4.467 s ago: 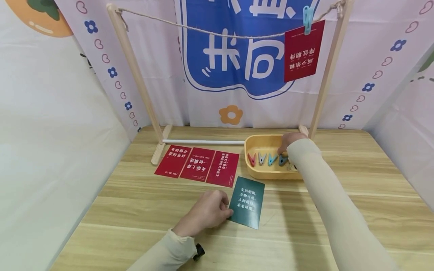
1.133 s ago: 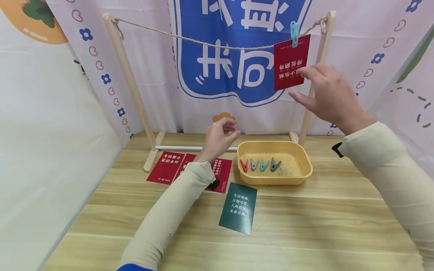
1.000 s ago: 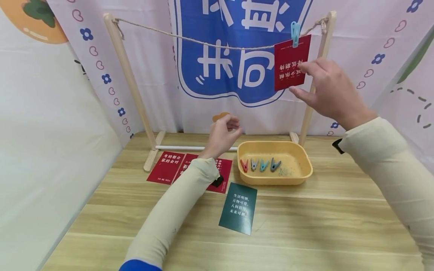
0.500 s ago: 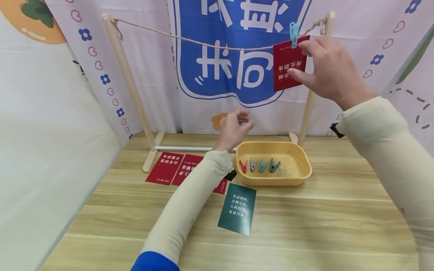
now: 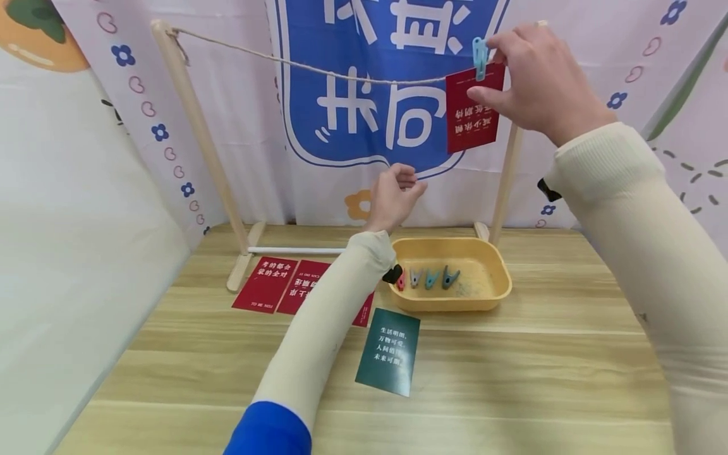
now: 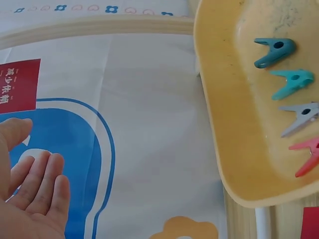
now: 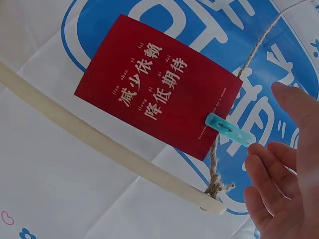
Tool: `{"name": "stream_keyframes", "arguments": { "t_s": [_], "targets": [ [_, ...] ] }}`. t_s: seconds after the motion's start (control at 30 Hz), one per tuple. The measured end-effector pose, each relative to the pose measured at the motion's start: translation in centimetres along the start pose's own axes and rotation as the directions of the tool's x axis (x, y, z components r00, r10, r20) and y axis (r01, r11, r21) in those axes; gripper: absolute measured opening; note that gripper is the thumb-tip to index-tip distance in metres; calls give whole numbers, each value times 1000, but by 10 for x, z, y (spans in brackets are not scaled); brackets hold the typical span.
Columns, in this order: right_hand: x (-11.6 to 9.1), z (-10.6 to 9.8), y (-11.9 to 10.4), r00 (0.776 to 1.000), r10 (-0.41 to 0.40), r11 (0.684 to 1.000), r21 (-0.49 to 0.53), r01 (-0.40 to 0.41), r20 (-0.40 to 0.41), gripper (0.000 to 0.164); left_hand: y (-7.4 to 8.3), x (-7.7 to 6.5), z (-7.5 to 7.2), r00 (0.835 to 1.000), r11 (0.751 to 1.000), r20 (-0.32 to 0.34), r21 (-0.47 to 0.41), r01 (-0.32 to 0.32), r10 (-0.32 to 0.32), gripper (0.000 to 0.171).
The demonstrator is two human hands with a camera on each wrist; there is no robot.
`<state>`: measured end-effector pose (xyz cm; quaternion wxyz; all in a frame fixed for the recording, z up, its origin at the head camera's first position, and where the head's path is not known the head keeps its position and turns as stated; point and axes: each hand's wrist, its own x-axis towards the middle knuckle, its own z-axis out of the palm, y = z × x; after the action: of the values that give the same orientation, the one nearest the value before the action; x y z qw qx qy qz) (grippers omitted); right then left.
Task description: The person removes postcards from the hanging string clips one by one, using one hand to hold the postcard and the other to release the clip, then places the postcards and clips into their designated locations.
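Observation:
A red card (image 5: pixel 472 123) with white writing hangs from the twine (image 5: pixel 318 69), held by a light blue clothespin (image 5: pixel 480 58). My right hand (image 5: pixel 546 79) is raised beside the clothespin. In the right wrist view the fingertips (image 7: pixel 255 149) are right at the end of the clothespin (image 7: pixel 229 129), with the thumb spread apart from them. My left hand (image 5: pixel 394 197) hovers lower, in front of the backdrop, with loosely bent fingers and nothing between them. The left wrist view has this hand (image 6: pixel 37 194) just below the hanging card's corner (image 6: pixel 20 84).
A yellow tray (image 5: pixel 489 297) with several small clothespins (image 5: pixel 432 279) stands on the table below the line. Red cards (image 5: pixel 264 285) lie at left, partly covered by the left sleeve, and a green card (image 5: pixel 389 352) lies in front. Wooden posts (image 5: pixel 196 129) carry the twine.
My right hand has left the tray and risen past the hanging card to the clothespin. My left hand has let go of the green card and moved up and forward.

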<state>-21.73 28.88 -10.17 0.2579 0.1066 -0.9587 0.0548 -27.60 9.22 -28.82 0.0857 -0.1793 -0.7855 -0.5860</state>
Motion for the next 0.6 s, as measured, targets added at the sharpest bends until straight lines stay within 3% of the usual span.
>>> {"name": "stream_keyframes", "arguments": {
  "t_s": [0.33, 0.6],
  "targets": [
    [20, -8, -3, 997, 17, 1000, -16, -15, 79, 67, 12, 13, 12, 1000, 1000, -3, -13, -1, 1, 31],
    [23, -16, 1, 993, 42, 999, -24, -39, 115, 63, 27, 28, 26, 999, 996, 45, 88, -15, 11, 34]
  ]
}}
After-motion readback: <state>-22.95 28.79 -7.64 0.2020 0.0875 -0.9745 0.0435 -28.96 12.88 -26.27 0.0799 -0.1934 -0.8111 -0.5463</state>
